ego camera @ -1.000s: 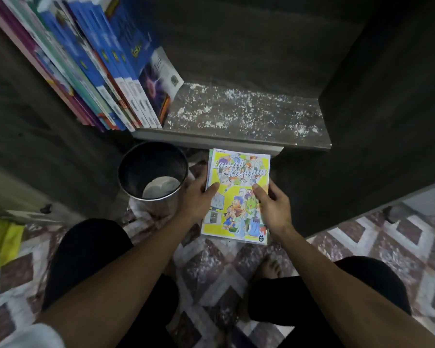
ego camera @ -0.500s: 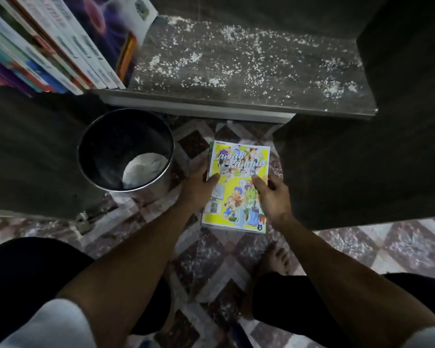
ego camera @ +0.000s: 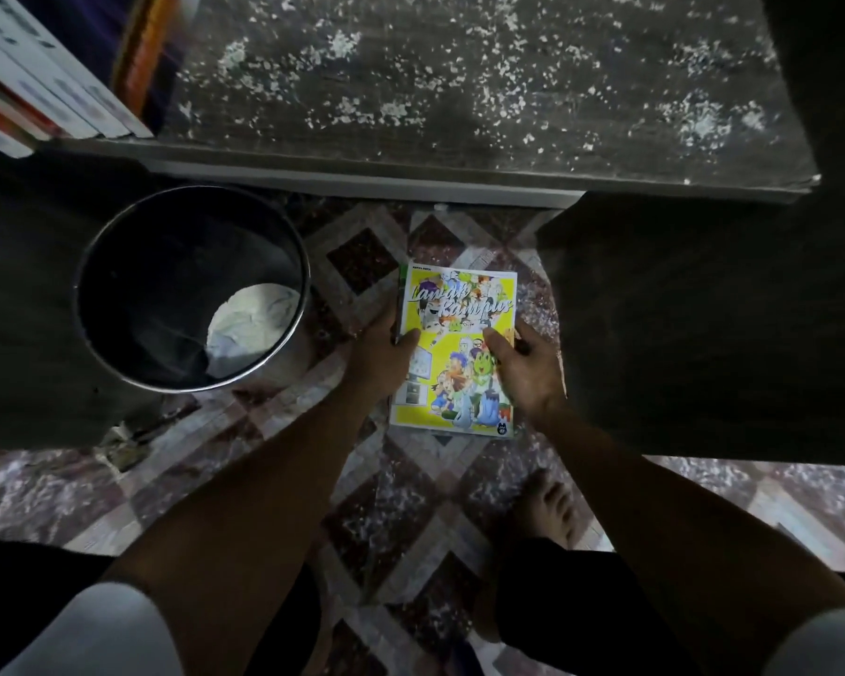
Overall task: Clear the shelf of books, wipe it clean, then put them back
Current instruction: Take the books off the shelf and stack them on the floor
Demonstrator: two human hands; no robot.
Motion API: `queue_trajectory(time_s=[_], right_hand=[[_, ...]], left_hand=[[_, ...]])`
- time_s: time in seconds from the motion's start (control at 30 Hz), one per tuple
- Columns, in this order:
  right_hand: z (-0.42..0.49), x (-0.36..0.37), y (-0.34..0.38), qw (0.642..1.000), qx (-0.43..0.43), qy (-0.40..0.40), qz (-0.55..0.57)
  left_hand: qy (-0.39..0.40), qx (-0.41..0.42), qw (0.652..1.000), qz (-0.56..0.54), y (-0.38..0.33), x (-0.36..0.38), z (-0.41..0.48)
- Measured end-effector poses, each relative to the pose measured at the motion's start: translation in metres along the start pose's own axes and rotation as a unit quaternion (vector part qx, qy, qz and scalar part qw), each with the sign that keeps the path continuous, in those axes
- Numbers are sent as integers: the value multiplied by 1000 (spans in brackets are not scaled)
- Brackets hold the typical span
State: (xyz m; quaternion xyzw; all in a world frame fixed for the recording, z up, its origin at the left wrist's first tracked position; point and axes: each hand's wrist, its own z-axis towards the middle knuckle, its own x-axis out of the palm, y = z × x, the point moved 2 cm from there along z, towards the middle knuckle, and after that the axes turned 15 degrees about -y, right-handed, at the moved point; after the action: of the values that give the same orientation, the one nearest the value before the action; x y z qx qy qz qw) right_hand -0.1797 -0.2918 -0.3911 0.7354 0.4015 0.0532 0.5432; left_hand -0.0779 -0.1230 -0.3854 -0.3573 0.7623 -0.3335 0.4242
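Observation:
A yellow comic book (ego camera: 459,383) with cartoon figures on its cover lies flat just above the tiled floor, below the shelf's front edge. My left hand (ego camera: 379,356) grips its left edge, thumb on the cover. My right hand (ego camera: 525,365) holds its right edge the same way. The dark shelf board (ego camera: 459,90) at the top is bare on its right side and speckled with white dust. Several books (ego camera: 54,80) still stand leaning at the shelf's left end.
A round metal bin (ego camera: 191,290) with crumpled white paper inside stands on the floor left of the book. Dark cabinet panels close in at left (ego camera: 15,304) and right (ego camera: 713,324). My bare foot (ego camera: 547,509) rests on the patterned tiles below the book.
Both hands have carried the book down from near the shelf edge towards the floor. My head has tilted down, so the shelf and bin fill more of the view.

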Motion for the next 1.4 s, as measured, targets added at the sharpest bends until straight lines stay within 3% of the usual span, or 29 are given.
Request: queue_trajectory(time_s=[0.4, 0.8, 1.13, 1.4], right_hand=[[19, 6, -20, 1000, -10, 3, -23], [27, 18, -34, 998, 44, 12, 32], [28, 25, -37, 998, 26, -33, -45], [30, 22, -25, 991, 59, -38, -113]], left_hand=[[-7, -21, 998, 59, 23, 21, 18], [-13, -38, 996, 80, 44, 29, 32], [-19, -30, 997, 68, 41, 32, 29], [-12, -19, 995, 98, 34, 32, 20]])
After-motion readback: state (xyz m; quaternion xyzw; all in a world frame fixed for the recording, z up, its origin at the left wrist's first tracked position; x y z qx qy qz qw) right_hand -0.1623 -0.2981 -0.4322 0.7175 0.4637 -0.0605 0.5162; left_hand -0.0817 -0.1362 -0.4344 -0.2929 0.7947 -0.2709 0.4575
